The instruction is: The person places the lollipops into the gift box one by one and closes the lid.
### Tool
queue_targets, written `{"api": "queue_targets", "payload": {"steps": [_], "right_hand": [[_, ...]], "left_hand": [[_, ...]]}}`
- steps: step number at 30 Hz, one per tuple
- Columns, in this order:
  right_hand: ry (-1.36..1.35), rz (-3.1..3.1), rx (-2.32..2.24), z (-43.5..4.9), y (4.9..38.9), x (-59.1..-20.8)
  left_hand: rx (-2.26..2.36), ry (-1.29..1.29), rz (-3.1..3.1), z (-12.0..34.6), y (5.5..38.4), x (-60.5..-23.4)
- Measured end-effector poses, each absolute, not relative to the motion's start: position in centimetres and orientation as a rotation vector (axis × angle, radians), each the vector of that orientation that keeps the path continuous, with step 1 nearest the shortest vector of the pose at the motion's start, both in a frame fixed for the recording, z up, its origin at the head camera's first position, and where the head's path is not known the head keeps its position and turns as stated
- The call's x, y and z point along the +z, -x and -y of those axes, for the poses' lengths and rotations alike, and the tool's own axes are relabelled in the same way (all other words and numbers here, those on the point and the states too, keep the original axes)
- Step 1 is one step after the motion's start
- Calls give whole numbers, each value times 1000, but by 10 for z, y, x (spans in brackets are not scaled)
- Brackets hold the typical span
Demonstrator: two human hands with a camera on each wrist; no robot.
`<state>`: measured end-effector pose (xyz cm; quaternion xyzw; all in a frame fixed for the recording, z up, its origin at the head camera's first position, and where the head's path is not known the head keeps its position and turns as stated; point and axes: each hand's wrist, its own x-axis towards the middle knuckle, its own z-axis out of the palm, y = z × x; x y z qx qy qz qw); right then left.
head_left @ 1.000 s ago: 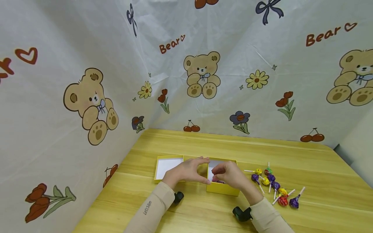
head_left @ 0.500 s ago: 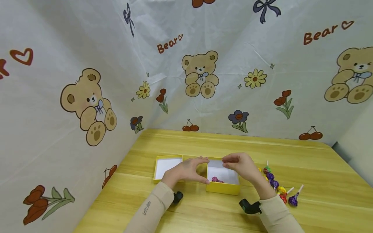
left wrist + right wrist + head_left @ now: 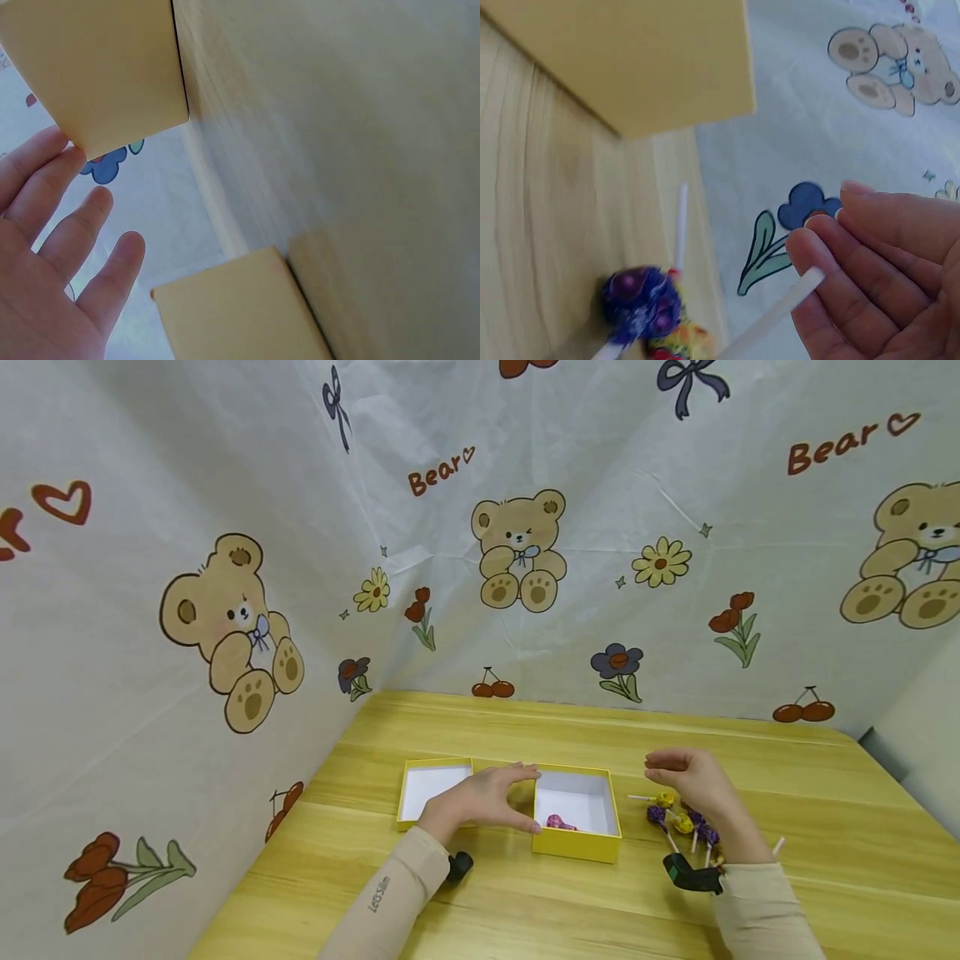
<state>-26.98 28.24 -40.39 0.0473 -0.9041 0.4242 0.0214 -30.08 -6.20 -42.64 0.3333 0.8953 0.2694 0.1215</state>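
Note:
A yellow box with a white inside stands uncovered on the table, a pink-wrapped lollipop lying in its near left part. My left hand touches the box's left side, its fingers spread and extended, as the left wrist view also shows. To the right of the box, my right hand hovers over loose lollipops, fingers loosely bent with nothing held. Below it lie a purple lollipop and a yellow one. A white stick crosses in front of its fingers. Several lollipops are partly hidden by the right arm.
A shallow yellow lid with a white inside lies left of the box, partly behind my left hand. The wooden table ends at a bear-patterned cloth at the back and left.
My right hand has left the inside of the box and moved right, over the loose lollipops. A pink lollipop stays visible in the box. The left hand has kept its place.

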Motion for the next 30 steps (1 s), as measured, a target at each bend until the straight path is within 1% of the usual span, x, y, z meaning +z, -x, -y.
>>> {"api": "queue_targets", "payload": {"steps": [12, 24, 30], "right_hand": [[-192, 2886, 1259, -304, 275, -425], [-313, 2988, 931, -309, 281, -431], [-318, 2999, 909, -313, 281, -436]], "left_hand": [[793, -983, -2601, 63, 302, -427], [779, -965, -2609, 64, 302, -422], [787, -974, -2598, 63, 303, -424]]}}
